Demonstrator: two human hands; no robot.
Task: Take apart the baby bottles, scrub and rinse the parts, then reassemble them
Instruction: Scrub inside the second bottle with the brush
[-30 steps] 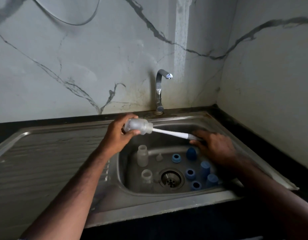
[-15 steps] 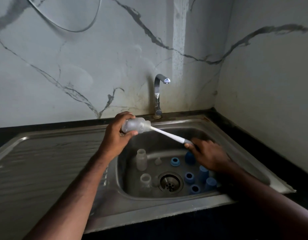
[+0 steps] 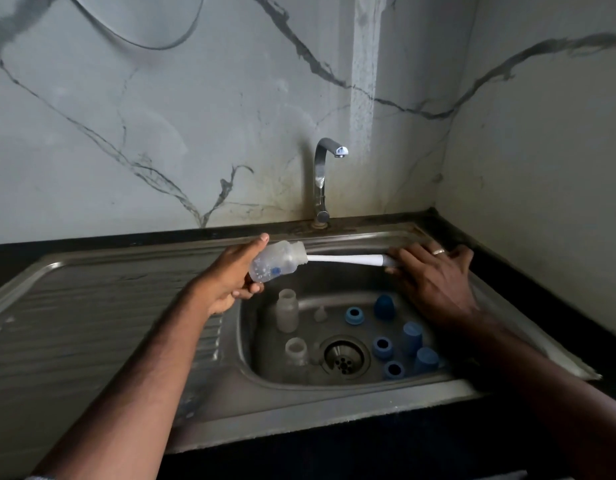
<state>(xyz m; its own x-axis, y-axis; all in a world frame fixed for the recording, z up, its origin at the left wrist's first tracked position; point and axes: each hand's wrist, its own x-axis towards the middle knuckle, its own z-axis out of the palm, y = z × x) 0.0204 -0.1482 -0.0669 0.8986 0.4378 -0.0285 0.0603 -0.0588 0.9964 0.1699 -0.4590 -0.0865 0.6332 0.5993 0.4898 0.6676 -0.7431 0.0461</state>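
Note:
My left hand (image 3: 230, 278) grips a clear baby bottle (image 3: 277, 262) lying sideways over the sink's left rim, mouth to the right. A white bottle brush (image 3: 344, 259) is pushed into that mouth, and my right hand (image 3: 434, 278) holds its handle near the back right of the basin. In the basin stand two more clear bottles (image 3: 287, 310) (image 3: 296, 351), a small clear teat (image 3: 319, 313), blue screw rings (image 3: 355, 315) (image 3: 382, 347) (image 3: 393, 370) and blue caps (image 3: 384, 307) (image 3: 412, 333) (image 3: 426, 359).
The steel sink (image 3: 334, 396) has a ribbed drainboard (image 3: 92, 323) on the left and a drain (image 3: 344, 357) in the middle of the basin. A chrome tap (image 3: 322, 181) stands behind it with no water running. Marble walls close the back and right.
My right hand has drawn the brush out to the right and back, so more white shaft shows. The bottle has turned in my left hand, now lying more level.

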